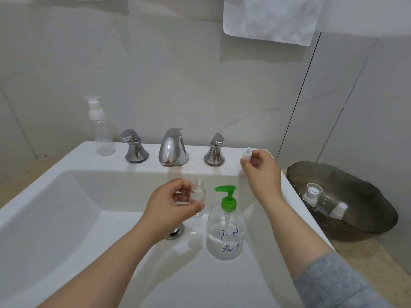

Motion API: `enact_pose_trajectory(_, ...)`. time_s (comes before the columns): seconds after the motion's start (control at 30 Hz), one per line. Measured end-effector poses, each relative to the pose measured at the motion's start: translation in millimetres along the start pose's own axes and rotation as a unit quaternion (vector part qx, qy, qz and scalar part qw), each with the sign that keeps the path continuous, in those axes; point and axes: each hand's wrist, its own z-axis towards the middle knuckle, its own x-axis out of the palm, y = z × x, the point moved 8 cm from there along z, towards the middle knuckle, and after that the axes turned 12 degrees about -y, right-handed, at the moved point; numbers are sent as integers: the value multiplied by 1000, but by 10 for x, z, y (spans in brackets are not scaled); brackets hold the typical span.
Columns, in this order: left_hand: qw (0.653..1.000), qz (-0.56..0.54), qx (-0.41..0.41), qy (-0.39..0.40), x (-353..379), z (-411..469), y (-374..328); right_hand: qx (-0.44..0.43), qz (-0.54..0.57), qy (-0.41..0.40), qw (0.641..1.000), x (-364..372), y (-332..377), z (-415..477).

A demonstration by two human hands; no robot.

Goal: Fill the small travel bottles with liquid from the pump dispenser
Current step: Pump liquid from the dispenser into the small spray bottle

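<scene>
Over the basin of the white sink (66,196), near its middle, the small travel bottle (198,194) is held up clear of the bottom, upright and uncapped, and it looks empty. The person's left hand (171,204) grips it, fingers curled round its neck and thumb pressed low on its side. Just beside it, toward the right wall of the basin, stands the pump dispenser (225,236), a round clear bottle partly filled with clear liquid, purple writing on its side, its green pump head (226,196) pointing left toward the small bottle without touching it. The drain (175,232) shows below the left wrist. At the back right corner of the sink's rim the right hand (262,172) pinches a white pointed cap (246,154) in curled fingers, tip upward; a grey sleeve (338,283) covers that forearm. Along the back rim sit a chrome faucet (172,147) between two chrome handles (134,147), and at the back left corner a tall clear spray bottle (101,130). Right of the sink, on the table (364,258), lies a dark tray (355,178) holding two more small clear bottles (312,194). A white towel (271,18) hangs on the wall above.
</scene>
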Motion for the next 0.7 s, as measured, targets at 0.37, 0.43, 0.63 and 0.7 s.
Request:
enact_pose_trajectory(0.37, 1000, -16, 12, -7, -26, 25, -28, 44, 180, 180, 966, -106, 537, -500)
enact_pose_trajectory(0.43, 1000, -22, 12, -5, -18, 14, -35, 40, 176, 191, 965, -108, 574, -544)
enact_pose_trajectory(0.63, 1000, -27, 16, 0, -7, 4, -48, 43, 192, 239, 951, -71, 626, -590)
enact_pose_trajectory(0.7, 999, -24, 19, 6, 8, -2, -58, 30, 189, 250, 949, -51, 653, -619)
